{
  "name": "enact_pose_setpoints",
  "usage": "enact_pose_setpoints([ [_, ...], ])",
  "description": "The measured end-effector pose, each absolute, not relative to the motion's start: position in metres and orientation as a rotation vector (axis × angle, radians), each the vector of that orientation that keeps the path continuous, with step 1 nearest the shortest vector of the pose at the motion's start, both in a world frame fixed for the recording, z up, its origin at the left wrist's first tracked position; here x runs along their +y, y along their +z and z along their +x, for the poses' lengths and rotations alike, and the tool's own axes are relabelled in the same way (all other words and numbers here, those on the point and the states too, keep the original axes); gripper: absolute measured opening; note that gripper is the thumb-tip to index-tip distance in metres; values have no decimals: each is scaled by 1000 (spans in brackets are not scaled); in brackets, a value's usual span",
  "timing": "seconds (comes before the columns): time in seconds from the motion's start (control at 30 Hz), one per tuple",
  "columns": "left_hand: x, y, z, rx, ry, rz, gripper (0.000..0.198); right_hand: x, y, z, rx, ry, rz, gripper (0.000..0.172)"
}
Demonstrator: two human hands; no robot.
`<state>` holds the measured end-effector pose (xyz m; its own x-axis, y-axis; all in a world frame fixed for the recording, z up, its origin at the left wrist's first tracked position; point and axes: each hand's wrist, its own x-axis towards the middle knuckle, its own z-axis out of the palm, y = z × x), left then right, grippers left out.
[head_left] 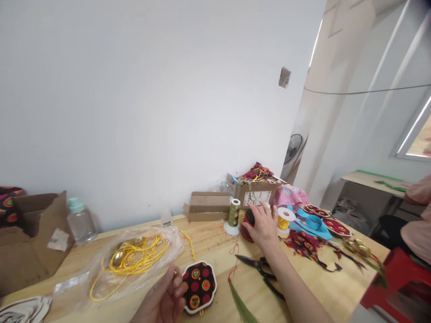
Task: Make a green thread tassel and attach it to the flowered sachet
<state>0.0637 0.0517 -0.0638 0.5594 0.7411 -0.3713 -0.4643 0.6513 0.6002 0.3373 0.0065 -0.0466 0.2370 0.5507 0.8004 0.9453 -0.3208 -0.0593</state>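
Note:
At the lower middle, my left hand (167, 296) has its fingers curled in a pinch around a tiny object at the fingertips, too small to name. Beside it lies a patterned black and red padded piece (201, 287) with a white edge and a yellow cord. My right hand (263, 224) reaches over the table with fingers spread, touching or just over a dark red spool (248, 225) that it partly covers. Black scissors (252, 264) lie below that hand, near a green tassel (240, 305) with a red string.
A plastic bag (175, 240) holds yellow cord at the left, near an open cardboard box (50, 246) and a clear bottle (81, 224). Behind stand a green thread spool (234, 213) and a yellow spool (285, 217). Someone sits at the right by a red stool (390, 282).

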Motion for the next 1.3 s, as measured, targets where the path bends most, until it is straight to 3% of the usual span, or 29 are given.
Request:
enact_pose_setpoints([
  [0.3, 44, -51, 65, 760, 792, 475, 13, 2, -43, 334, -1375, -851, -1965, 52],
  [0.73, 38, -40, 67, 835, 793, 494, 14, 7, -41, 315, -1423, -806, -1752, 33],
  [0.97, 37, -44, 67, 776, 769, 491, 12, 10, -45, 308, -1462, -828, -1756, 39],
  [1.3, 40, -49, 65, 753, 759, 499, 8, 45, -36, 306, -1398, -594, -1864, 65],
])
